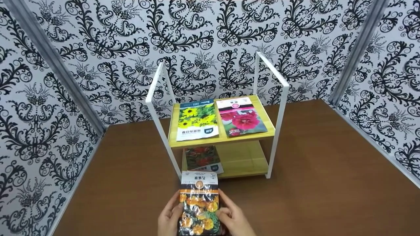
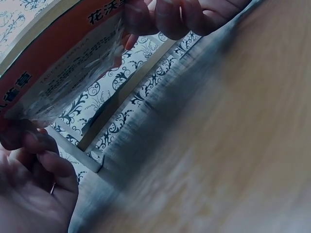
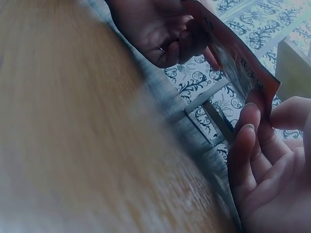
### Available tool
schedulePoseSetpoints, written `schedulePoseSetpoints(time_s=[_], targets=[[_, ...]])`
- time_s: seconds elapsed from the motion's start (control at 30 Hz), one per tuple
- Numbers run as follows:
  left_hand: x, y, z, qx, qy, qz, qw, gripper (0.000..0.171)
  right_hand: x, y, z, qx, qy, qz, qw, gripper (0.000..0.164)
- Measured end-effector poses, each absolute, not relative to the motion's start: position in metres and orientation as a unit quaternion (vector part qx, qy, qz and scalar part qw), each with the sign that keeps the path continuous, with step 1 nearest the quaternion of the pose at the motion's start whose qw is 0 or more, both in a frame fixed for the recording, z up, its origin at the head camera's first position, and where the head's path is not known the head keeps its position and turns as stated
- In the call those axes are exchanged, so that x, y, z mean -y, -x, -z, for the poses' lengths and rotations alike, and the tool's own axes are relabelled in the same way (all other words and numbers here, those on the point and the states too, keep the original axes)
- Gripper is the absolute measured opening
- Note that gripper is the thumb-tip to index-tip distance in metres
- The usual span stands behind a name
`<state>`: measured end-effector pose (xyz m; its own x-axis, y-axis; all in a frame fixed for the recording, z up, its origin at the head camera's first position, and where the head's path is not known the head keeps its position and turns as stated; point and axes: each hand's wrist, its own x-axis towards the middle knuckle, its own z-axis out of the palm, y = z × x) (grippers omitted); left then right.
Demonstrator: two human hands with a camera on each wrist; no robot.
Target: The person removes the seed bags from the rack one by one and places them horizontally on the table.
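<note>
Between both hands is a seed packet [image 1: 199, 206] with orange and yellow flowers on its front, held in front of the rack's lower left side. My left hand [image 1: 169, 216] pinches its left edge, and my right hand [image 1: 233, 218] pinches the right edge. The wrist views show the packet's orange back [image 2: 53, 48] with a clear window. In the left wrist view the left hand [image 2: 36, 179], wearing a ring, is at the lower left. In the right wrist view the right hand [image 3: 277, 165] has thumb and fingers on the packet's near end.
A two-tier rack with white frame [image 1: 280, 111] and wooden shelves stands on the brown table [image 1: 311, 183]. On its upper shelf lie a yellow-flower packet [image 1: 197, 119] and a pink-flower packet [image 1: 242, 118]. A red-flower packet [image 1: 201, 157] lies on the lower shelf's left. Patterned walls [image 1: 197, 42] surround the table.
</note>
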<state>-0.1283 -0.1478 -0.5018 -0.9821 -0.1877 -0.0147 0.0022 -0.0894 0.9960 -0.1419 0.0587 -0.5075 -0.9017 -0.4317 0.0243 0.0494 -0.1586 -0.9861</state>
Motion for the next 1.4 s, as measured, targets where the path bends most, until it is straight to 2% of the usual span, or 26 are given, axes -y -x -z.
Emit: schedulePoseSetpoints(time_s=[0.23,0.53,0.8,1.03,1.17,1.4], targets=[[0.15,0.127,0.499,0.718,-0.046,0.69,0.08,0.046,-0.058,0.139,0.507,-0.621,0.13,0.749,0.192,0.072],[0.16,0.121,0.497,0.639,-0.046,0.768,0.002,0.06,-0.057,0.136,0.505,-0.595,0.157,0.756,0.222,0.081],[0.172,0.116,0.495,0.712,-0.013,0.702,0.032,0.051,-0.055,0.135,0.505,-0.575,0.185,0.76,0.241,0.085],[0.174,0.117,0.495,0.716,-0.066,0.695,0.017,0.052,-0.054,0.135,0.505,-0.576,0.188,0.755,0.252,0.087],[0.174,0.119,0.497,0.72,-0.094,0.687,0.021,0.049,-0.052,0.136,0.507,-0.576,0.202,0.755,0.24,0.087],[0.178,0.119,0.499,0.733,-0.066,0.676,0.041,0.046,-0.05,0.137,0.51,-0.59,0.196,0.746,0.238,0.088]])
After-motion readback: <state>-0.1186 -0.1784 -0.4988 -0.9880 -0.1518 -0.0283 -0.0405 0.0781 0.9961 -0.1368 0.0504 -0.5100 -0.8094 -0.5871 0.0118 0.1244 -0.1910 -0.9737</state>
